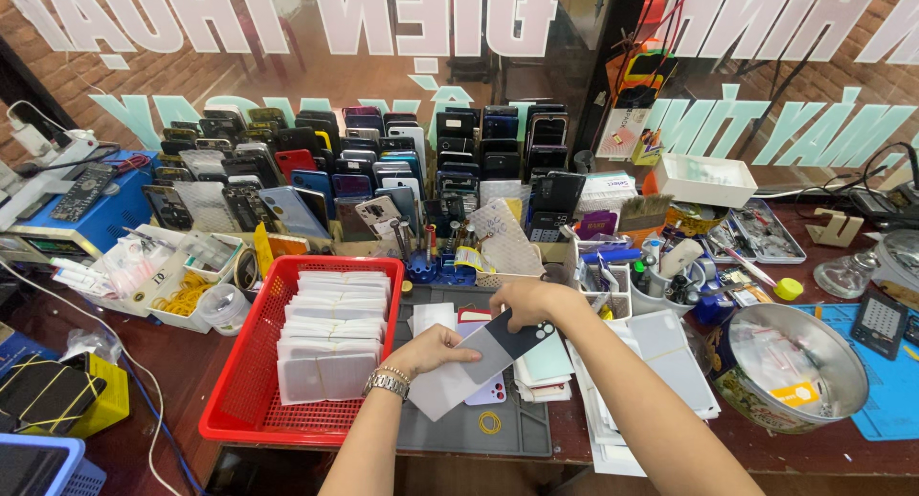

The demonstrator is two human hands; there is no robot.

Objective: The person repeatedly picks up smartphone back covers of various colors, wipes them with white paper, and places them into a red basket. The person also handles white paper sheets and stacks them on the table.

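Both my hands hold a dark grey phone back cover (pixel 500 348) with small camera holes at its upper right end, tilted above a grey work mat (pixel 498 429). My left hand (pixel 429 349), with a metal watch on the wrist, grips its lower left end together with a white sleeve (pixel 442 389) under it. My right hand (pixel 528 303) pinches the upper edge. Under the cover lie a pale lilac phone back (pixel 488 393) and a stack of white and pale green packets (pixel 546 367).
A red plastic basket (pixel 244 391) full of white sleeves stands left of the mat. Rows of phone backs (pixel 383 161) fill the rack behind. A round metal bowl (pixel 795 367) sits right, small parts trays and tool cups (pixel 661 276) behind it. A yellow rubber band (pixel 489 421) lies on the mat.
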